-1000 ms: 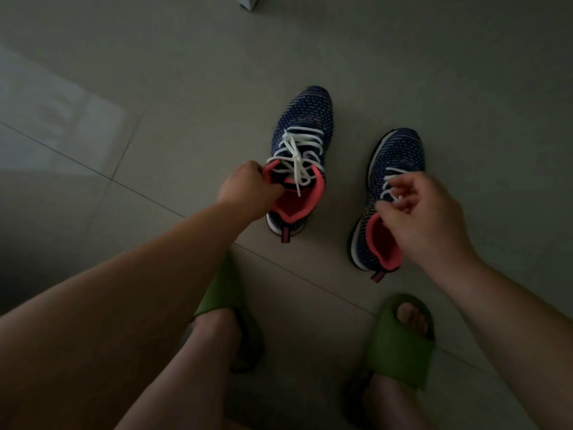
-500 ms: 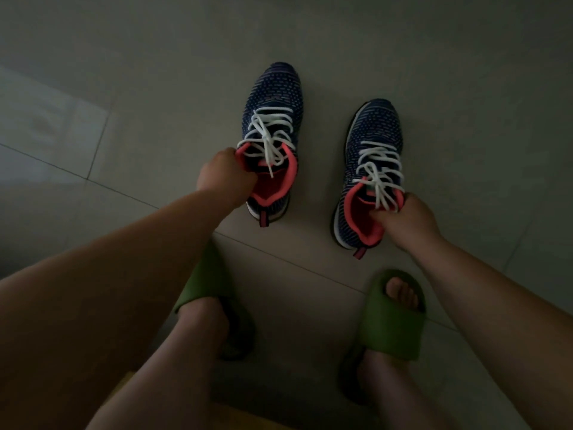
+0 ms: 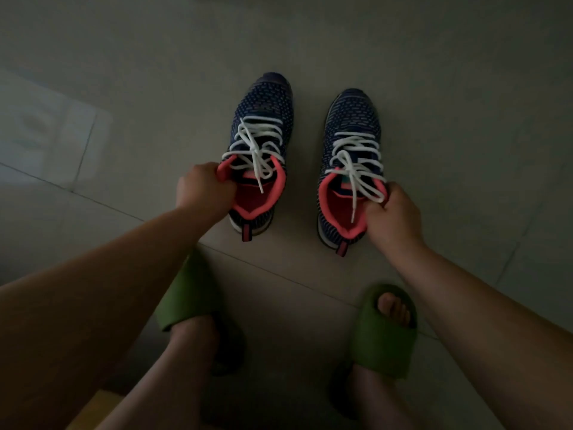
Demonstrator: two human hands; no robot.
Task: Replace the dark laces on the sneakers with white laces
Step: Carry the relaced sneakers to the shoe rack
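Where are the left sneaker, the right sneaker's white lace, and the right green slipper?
left sneaker [image 3: 263,100]: head view, on the knit toe.
right sneaker's white lace [image 3: 356,148]: head view, on a crossing over the tongue.
right green slipper [image 3: 379,346]: head view, on the strap over the foot.

Left sneaker [image 3: 262,131]: navy knit, coral lining, toe pointing away, standing on floor tile [image 3: 434,72], white lace [image 3: 254,144] threaded and tied, ends hanging over opening. Right sneaker [image 3: 353,125]: same colours, sitting just beside left sneaker, slightly nearer, white lace [image 3: 353,156] crossing eyelets, loose end trailing into coral collar.
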